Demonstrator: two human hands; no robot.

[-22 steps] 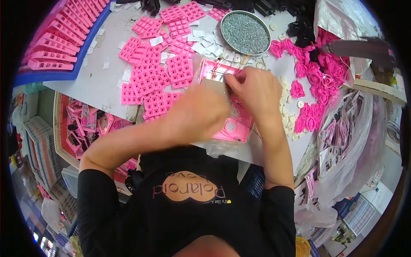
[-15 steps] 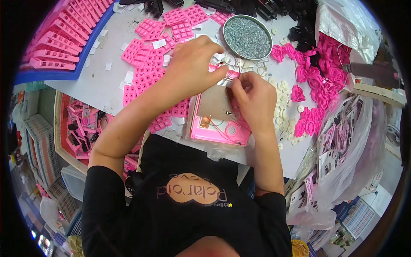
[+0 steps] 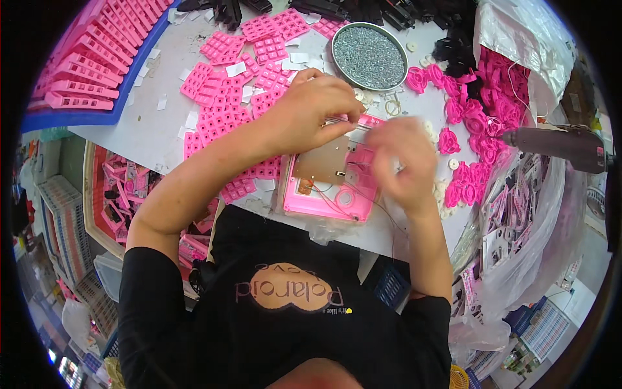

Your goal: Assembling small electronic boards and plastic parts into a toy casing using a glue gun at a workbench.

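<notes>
A pink plastic case (image 3: 353,209) lies on the table in front of me, on clear plastic wrap. A brownish circuit board (image 3: 317,161) covers its upper left part, and thin wires (image 3: 322,196) run across the lower half. My left hand (image 3: 314,107) is over the case's far edge, thumb and fingers pinched together. Something thin and silvery shows by the fingertips, too small to name. My right hand (image 3: 405,159) is smeared by motion just off the case's right side, so its fingers cannot be read. A thin wire hangs below it.
Beyond the case stands a round tin of small screws (image 3: 370,57). Pink keypads (image 3: 223,97) spread to the left, with a blue tray of pink parts (image 3: 120,107) farther out. To the right lie white discs (image 3: 453,165), pink ring-shaped pieces (image 3: 448,141) and a dark bar (image 3: 551,141).
My right hand has pulled away from the case's far edge, moving right and nearer me. The left hand has shifted slightly right and nearer, uncovering more of the board's right side.
</notes>
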